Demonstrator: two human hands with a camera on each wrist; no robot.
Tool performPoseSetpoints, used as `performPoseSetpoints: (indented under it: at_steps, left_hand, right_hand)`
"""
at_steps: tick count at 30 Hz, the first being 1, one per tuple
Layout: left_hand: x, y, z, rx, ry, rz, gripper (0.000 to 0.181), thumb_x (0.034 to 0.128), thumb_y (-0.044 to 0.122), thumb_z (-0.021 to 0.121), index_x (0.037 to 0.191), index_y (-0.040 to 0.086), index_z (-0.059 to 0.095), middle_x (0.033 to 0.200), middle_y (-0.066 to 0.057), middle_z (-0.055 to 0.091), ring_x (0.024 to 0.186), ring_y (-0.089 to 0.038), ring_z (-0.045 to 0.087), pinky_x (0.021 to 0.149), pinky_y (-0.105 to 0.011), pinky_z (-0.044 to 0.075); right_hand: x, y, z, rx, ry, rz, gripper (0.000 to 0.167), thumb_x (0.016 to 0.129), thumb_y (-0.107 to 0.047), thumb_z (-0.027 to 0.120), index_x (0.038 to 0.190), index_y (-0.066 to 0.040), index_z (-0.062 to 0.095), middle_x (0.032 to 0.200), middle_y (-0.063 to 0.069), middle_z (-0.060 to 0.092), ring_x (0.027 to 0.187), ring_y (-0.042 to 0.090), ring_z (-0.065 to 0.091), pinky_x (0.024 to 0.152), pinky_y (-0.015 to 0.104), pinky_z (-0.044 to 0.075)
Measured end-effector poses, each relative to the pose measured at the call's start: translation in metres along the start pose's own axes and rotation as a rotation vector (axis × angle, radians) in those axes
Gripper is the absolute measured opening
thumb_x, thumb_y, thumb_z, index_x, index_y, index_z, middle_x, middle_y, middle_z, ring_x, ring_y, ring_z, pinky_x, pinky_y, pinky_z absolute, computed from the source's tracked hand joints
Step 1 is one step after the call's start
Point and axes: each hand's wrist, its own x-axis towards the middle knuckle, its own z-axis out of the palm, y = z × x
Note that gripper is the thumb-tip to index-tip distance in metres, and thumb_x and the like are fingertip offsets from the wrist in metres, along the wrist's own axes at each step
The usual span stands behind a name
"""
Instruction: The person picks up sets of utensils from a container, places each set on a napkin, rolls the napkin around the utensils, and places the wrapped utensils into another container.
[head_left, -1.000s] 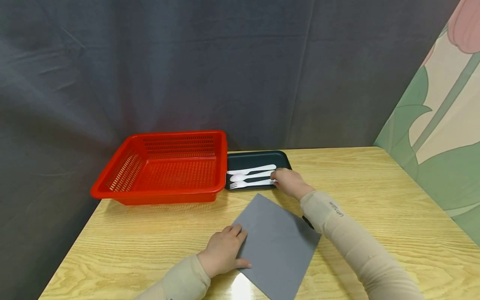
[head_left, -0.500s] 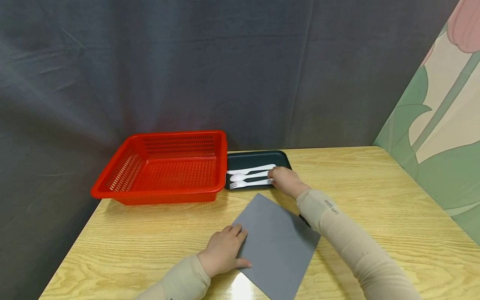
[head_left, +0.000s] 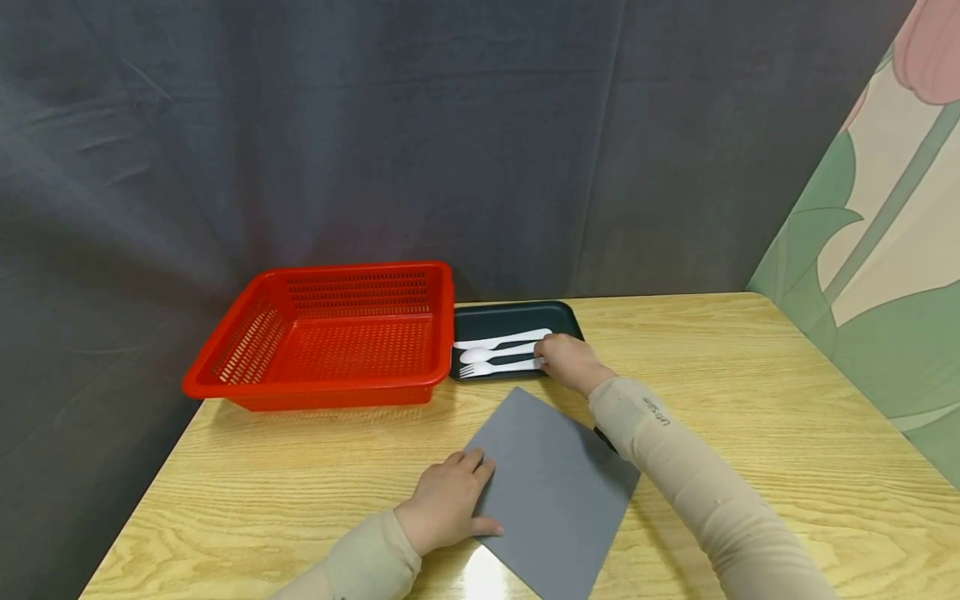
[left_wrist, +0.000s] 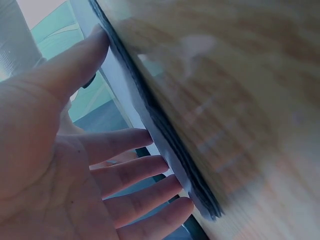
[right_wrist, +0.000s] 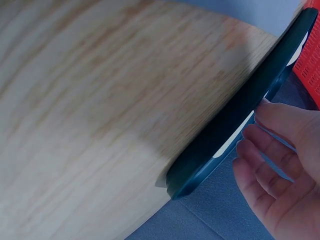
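Note:
A grey square of folded cloth [head_left: 551,492] lies on the table, its stacked layers [left_wrist: 165,130] showing along the edge in the left wrist view. My left hand [head_left: 447,502] rests along its left edge, fingers extended and thumb spread. Farther back, a dark tray [head_left: 517,317] holds a white plastic knife [head_left: 502,339], spoon [head_left: 483,354] and fork [head_left: 498,367]. My right hand [head_left: 572,362] reaches over the tray's right end, with bent fingers and thumb [right_wrist: 285,120] at the handles of the spoon and fork. The handle ends are covered, so a pinch cannot be confirmed.
To the left of the tray stands a red perforated plastic basket [head_left: 360,350], against the tray's left end. A dark curtain [head_left: 487,150] hangs behind the wooden table [head_left: 750,400]. A wall with flower drawings [head_left: 892,275] borders the right side.
My right hand has shifted slightly left along the spoon and fork handles. The cutlery has stayed in place, and my left hand has not moved.

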Motion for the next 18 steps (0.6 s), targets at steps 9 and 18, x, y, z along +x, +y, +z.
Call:
performPoseSetpoints:
  at_steps: [9, 18]
  left_hand:
    - [0.0002, -0.0003, 0.0012, -0.002, 0.0, 0.002, 0.076, 0.0731, 0.06, 0.067, 0.129, 0.01, 0.055, 0.127, -0.007, 0.056, 0.113, -0.024, 0.055, 0.08, -0.034, 0.052]
    - [0.0004, -0.0006, 0.0019, -0.002, 0.001, 0.006, 0.076, 0.0734, 0.06, 0.067, 0.129, 0.01, 0.055, 0.127, -0.007, 0.056, 0.113, -0.025, 0.056, 0.081, -0.034, 0.052]
  right_hand:
    - [0.0043, -0.0001, 0.0041, -0.004, -0.008, -0.002, 0.006, 0.086, -0.009, 0.065, 0.089, -0.01, 0.07, 0.09, 0.005, 0.07, 0.084, 0.019, 0.065, 0.073, 0.033, 0.052]
    - [0.0075, 0.0002, 0.0057, -0.008, -0.027, 0.009, 0.006, 0.086, -0.01, 0.065, 0.09, -0.011, 0.069, 0.091, 0.004, 0.069, 0.085, 0.02, 0.063, 0.076, 0.035, 0.051]
